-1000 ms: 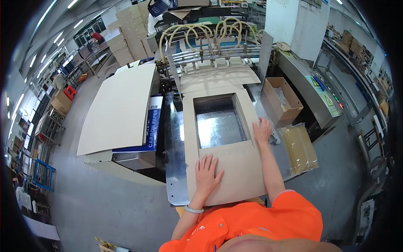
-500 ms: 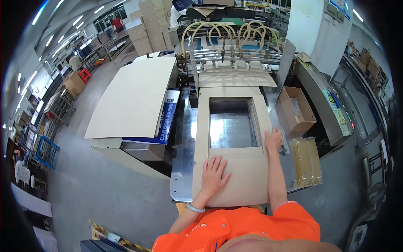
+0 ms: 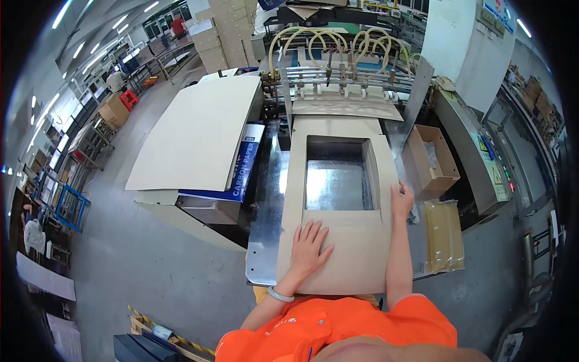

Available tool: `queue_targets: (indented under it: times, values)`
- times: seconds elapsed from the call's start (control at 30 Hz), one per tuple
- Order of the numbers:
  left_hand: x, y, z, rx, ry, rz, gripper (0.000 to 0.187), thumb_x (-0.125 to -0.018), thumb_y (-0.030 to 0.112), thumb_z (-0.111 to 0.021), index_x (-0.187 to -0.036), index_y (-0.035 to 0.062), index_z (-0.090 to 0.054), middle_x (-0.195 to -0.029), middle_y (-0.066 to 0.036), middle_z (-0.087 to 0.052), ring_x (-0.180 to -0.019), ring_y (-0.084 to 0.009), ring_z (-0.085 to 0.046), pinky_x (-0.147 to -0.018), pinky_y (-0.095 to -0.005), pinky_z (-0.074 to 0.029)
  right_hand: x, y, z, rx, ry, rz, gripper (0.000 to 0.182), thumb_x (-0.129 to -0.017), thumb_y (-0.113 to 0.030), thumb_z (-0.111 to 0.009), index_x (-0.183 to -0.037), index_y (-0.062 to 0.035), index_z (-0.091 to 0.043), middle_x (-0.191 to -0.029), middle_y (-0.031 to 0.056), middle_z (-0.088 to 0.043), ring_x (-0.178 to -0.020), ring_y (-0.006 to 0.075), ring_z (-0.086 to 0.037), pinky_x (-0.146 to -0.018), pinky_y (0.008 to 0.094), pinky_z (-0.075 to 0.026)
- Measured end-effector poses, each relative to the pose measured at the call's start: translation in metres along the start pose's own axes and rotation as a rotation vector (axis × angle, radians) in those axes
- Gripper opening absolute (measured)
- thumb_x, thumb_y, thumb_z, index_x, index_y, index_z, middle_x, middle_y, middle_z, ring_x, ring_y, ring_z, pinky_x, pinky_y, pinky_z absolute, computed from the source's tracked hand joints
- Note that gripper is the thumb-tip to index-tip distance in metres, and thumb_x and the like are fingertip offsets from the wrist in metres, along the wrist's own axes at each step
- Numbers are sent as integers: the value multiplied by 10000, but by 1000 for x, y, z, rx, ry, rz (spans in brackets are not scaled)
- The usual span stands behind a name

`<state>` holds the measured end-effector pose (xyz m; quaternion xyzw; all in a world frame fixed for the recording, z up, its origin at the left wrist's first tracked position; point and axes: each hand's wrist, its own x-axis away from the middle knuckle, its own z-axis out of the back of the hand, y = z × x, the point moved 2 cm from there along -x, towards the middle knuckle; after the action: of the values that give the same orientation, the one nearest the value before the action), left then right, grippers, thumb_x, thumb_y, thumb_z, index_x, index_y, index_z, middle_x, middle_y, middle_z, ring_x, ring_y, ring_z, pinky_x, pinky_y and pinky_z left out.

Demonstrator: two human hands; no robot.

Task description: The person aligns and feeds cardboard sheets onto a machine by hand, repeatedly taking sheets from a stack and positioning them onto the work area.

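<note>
A stack of cardboard sheets (image 3: pixel 344 253) with a rectangular opening lies on the metal table (image 3: pixel 262 241) in front of the machine. Flat on its lower left part rests my left hand (image 3: pixel 309 248), fingers spread, holding nothing. My right hand (image 3: pixel 401 200) is at the right edge of the cardboard with its fingers bent; whether it pinches the edge is too small to tell. A grey cloth (image 3: pixel 414 215) lies beside that hand, partly hidden. Through the opening, shiny metal shows.
Large board sheets (image 3: pixel 196 133) lie on the left over a blue carbon paper box (image 3: pixel 246 166). To the right are an open carton (image 3: pixel 435 163) and a plastic-wrapped pack (image 3: pixel 444 235). Rollers and hoses (image 3: pixel 325 72) stand ahead. A person (image 3: pixel 178 27) is far off.
The view has shifted slightly. My right hand has lifted from its flatter pose, and its fingers are more bent at the cardboard's edge. My left hand stays flat.
</note>
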<state>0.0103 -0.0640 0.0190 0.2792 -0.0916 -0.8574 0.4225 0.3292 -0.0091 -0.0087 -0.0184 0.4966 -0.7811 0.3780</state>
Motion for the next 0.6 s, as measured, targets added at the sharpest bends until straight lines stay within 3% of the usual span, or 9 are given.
queue_targets:
  times: [0.13,0.33,0.6]
  values:
    - [1,-1,-2,-1,6,-8,456,-837,332,-552,-1203,61,-527,-1323,-108,-447,-1272,-286,-351,-1079,-434,-203,-2,0,6,-51,-50,-186,358,-726,-259,-668,-1001,-30,-669,-779,111,-664,-697,214,-590,-694,307,-475]
    - [1,1,-1,11,-8,-10,460,-835,327,-556,-1209,61,-524,-1323,-109,-450,-1270,-287,-354,-1082,-435,-200,-8,31,-4,-138,-22,-209,358,-712,-271,-688,-967,-20,-676,-727,90,-661,-650,196,-590,-661,302,-474]
    - [2,0,0,12,3,-1,456,-823,307,-575,-1207,64,-533,-1314,-104,-466,-1264,-286,-366,-1082,-433,-206,-7,20,5,-143,-92,-220,359,-730,-244,-656,-1014,-24,-655,-757,90,-664,-644,195,-575,-645,294,-470]
